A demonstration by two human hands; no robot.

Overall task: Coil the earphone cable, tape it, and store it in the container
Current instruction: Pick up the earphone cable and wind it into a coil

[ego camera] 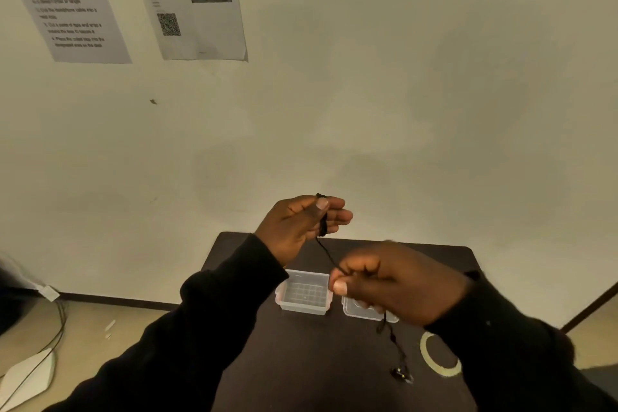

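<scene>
A thin black earphone cable [326,252] is partly wound around the fingers of my left hand [301,227], which is raised above the far edge of the dark table [301,361], thumb pressing the coil. The cable runs down and right into my right hand [391,281], which pinches it between thumb and fingers. The rest of the cable hangs below that hand, and the earbuds [401,373] rest on the table. A clear plastic container [304,293] stands open on the table under my hands. A roll of tape [438,356] lies flat to its right.
The container's clear lid [364,313] lies beside it, partly hidden by my right hand. The table stands against a pale wall with printed sheets [194,3] taped high up. On the floor at the left lie cables [60,328] and a white object [30,375].
</scene>
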